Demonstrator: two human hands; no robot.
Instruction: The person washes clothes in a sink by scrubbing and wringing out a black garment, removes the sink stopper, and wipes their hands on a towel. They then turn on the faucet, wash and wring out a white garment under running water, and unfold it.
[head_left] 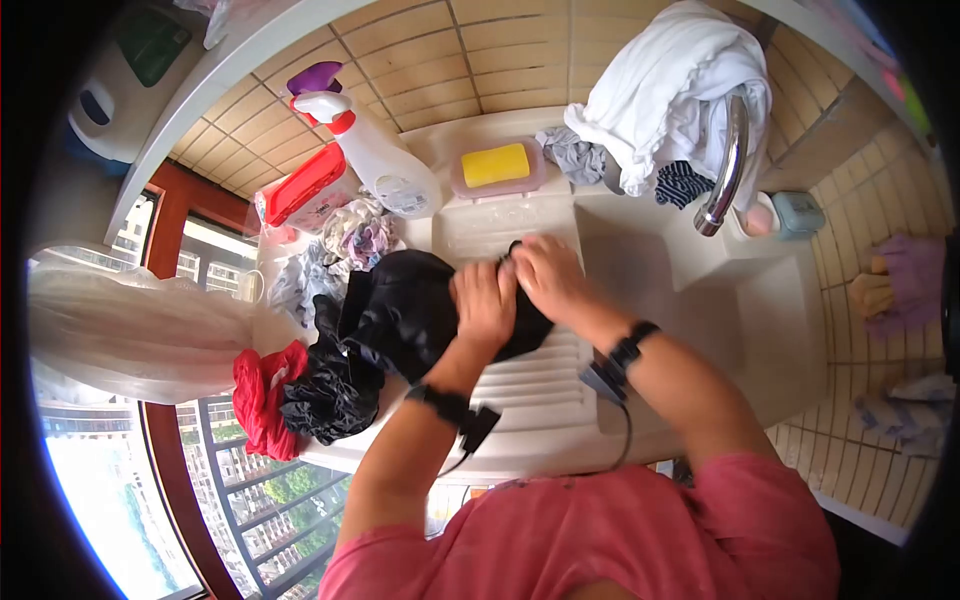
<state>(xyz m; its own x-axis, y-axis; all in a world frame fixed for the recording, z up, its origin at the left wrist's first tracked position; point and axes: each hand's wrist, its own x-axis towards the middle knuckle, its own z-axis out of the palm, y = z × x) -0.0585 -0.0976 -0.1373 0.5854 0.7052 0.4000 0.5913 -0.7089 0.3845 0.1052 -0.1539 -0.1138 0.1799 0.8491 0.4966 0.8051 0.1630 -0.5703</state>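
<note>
A black garment (410, 295) lies bunched over the ribbed washboard (545, 390) of a white laundry sink. My left hand (483, 303) is closed on it with the fingers curled down into the fabric. Right beside it, my right hand (548, 280) pinches the garment's upper right part, and the two hands touch or nearly touch. Part of the cloth is hidden beneath both hands. Behind them, a yellow bar of soap (495, 165) rests in a pinkish soap dish (536, 178). Each wrist wears a black strap with a small device.
Left of the garment lie a red cloth (265, 405), crumpled black cloth (335, 400) and pale patterned clothes (360, 232). A spray bottle (385, 160) stands behind. On the right, a chrome faucet (738, 150) arches over the basin (750, 330), with white cloth (670, 85) draped behind it.
</note>
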